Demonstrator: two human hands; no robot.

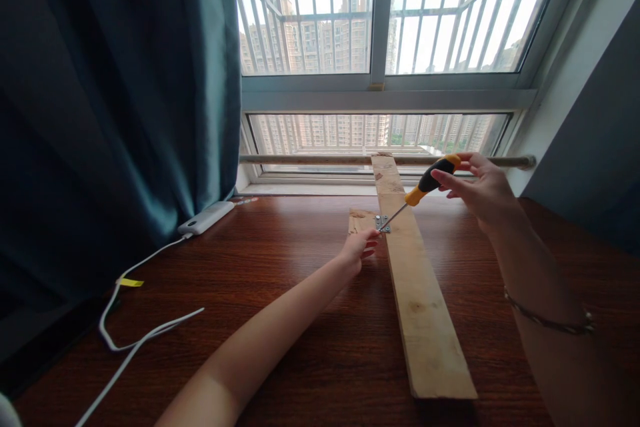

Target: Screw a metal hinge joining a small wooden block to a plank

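Observation:
My right hand (483,190) grips the end of a yellow and black screwdriver (433,177) between thumb and fingers. The shaft slopes down to the left, its tip at a small metal hinge-like plate with holes (384,221). This plate lies across the joint between a long wooden board (423,300) and a short wooden piece (361,215) on its left. My left hand (361,247) is closed at the screwdriver's tip, with thumb and forefinger pinched by the plate's near edge. Whatever small thing those fingers may hold is hidden.
Both wooden pieces rest on a dark reddish-brown tabletop (280,253). The long board's far end reaches a horizontal rail (310,160) before a barred window. At left are a white power strip-like block (206,218), a white cable (123,347) and a dark blue curtain (150,80).

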